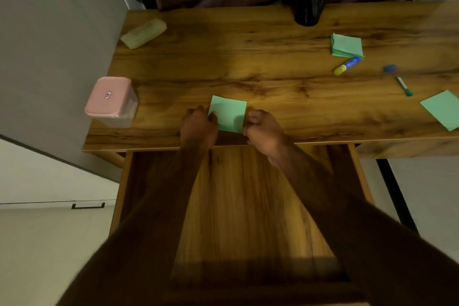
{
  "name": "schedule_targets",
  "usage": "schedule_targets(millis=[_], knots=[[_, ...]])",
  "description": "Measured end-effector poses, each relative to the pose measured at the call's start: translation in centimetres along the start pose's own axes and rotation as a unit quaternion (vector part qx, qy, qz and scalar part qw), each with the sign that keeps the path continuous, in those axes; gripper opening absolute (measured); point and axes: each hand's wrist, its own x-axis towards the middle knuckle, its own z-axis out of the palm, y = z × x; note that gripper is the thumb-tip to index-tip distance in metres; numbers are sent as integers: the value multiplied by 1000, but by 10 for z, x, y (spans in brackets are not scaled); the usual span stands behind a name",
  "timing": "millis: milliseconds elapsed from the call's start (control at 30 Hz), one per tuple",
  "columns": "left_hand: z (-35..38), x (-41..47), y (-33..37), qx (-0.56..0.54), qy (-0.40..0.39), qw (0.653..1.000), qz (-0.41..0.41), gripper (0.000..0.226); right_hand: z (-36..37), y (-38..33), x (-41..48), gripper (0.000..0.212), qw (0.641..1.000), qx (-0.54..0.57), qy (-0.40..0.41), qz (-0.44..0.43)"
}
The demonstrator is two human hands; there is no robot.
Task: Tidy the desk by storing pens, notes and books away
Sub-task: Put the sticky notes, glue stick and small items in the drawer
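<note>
A green paper note (pixel 228 113) lies near the front edge of the wooden desk (pixel 248 57). My left hand (pixel 198 126) pinches its left edge and my right hand (pixel 263 129) pinches its lower right corner. Below my arms the desk drawer (pixel 248 206) stands pulled out, its wooden bottom showing. A stack of green notes (pixel 346 45) sits at the right back, a single green note (pixel 443 109) at the far right. A black pen holder (pixel 309 11) with several blue pens stands at the back.
A glue stick (pixel 346 65), a blue cap (pixel 389 68) and a green-tipped pen (pixel 403 85) lie on the right. A pink-lidded clear box (pixel 110 99) stands at the left edge, a pale yellow case (pixel 144 32) at the back left. A dark curtain hangs behind.
</note>
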Motion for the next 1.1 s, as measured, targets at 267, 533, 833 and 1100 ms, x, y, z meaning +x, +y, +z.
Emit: schedule_targets(millis=[267, 533, 833, 1100], knots=[[-8, -10, 3, -87, -79, 992, -48, 35, 5, 10, 7, 30, 989, 101, 77, 71], [1, -61, 20, -271, -113, 953, -79, 22, -24, 34, -22, 28, 980, 184, 70, 37], [49, -129, 28, -366, -246, 894, -81, 63, -78, 96, -70, 31, 992, 78, 73, 71], [120, -180, 39, -288, -355, 888, -51, 92, -126, 148, -82, 75, 974, -204, -11, 102]])
